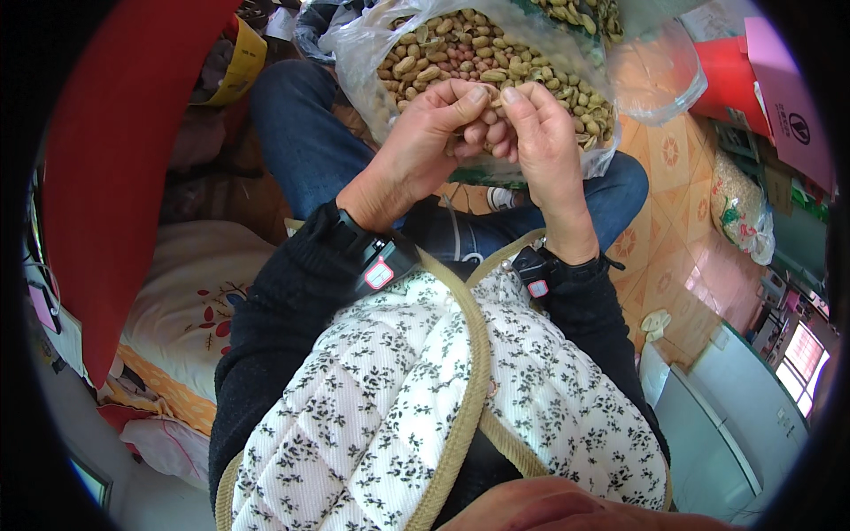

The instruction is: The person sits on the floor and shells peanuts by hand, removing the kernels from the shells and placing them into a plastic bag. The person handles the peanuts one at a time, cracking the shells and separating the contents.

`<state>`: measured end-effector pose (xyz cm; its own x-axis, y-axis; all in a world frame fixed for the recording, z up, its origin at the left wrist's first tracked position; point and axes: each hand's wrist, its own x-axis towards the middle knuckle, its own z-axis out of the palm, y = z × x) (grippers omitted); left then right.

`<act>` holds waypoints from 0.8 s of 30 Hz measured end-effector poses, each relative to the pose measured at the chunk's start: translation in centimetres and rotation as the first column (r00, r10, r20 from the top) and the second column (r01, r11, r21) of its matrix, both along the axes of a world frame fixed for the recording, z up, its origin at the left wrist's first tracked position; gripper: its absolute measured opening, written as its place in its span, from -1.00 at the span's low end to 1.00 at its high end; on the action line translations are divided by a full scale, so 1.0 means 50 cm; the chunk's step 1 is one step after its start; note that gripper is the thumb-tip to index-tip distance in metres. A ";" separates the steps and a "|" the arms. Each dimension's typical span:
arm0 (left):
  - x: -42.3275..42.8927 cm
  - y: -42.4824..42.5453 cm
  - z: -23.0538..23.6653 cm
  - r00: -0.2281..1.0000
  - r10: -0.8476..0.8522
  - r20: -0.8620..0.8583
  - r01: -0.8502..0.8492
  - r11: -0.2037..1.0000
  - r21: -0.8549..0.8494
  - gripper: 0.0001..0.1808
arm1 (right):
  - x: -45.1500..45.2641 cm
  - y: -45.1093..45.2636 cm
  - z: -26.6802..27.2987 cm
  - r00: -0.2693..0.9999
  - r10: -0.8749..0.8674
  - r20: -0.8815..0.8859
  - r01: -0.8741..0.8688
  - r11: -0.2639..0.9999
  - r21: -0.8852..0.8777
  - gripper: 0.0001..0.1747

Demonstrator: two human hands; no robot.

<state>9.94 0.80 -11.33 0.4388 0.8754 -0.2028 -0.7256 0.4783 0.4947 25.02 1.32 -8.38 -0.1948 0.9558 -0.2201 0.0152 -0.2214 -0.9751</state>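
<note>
My left hand point(425, 139) and my right hand point(546, 143) meet fingertip to fingertip in front of me. Pinched between both thumbs and forefingers is a peanut in its shell point(493, 94), mostly covered by the fingers. Just beyond and below the hands, a clear plastic bag point(362, 63) lies wide with its mouth spread. Unshelled peanuts point(576, 99) fill much of it, and a patch of reddish shelled kernels point(461, 60) shows in their middle.
Jeans-clad knees point(285, 99) flank the bag. At left are a yellow container point(242, 63) and a cushion point(192, 279) with a printed pattern. On the right, a clear plastic container point(657, 76) sits by a red box point(730, 86), and a filled bag point(737, 199) rests farther along the tiled floor point(664, 245).
</note>
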 end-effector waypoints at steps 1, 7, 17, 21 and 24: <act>0.003 0.001 -0.003 1.000 0.009 0.028 -0.008 1.000 -0.009 -0.84 | -0.004 0.000 0.001 1.000 -0.011 0.011 0.011 0.999 0.040 -0.72; 0.011 -0.007 -0.008 0.989 0.105 0.104 -0.093 0.989 -0.119 -0.83 | -0.020 -0.015 0.016 0.966 -0.066 0.251 -0.021 0.944 0.328 -0.78; -0.003 -0.001 0.003 0.982 0.179 0.067 -0.156 0.953 -0.260 -0.81 | 0.005 0.016 0.008 0.808 -0.205 0.552 -0.162 0.825 0.542 -0.67; -0.016 0.000 0.008 0.967 0.253 -0.026 -0.252 0.941 -0.226 -0.79 | 0.043 0.072 -0.010 0.613 -0.281 0.739 -0.352 0.740 0.573 -0.88; -0.017 0.000 0.008 0.961 0.267 -0.065 -0.275 0.939 -0.207 -0.79 | 0.043 0.090 -0.034 0.555 -0.275 0.785 -0.483 0.662 0.573 -0.87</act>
<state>9.09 0.82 -10.91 0.1800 0.8951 -0.4079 -0.8262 0.3626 0.4312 27.15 5.82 -10.09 -0.4211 0.8395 0.3434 0.7756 0.5296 -0.3435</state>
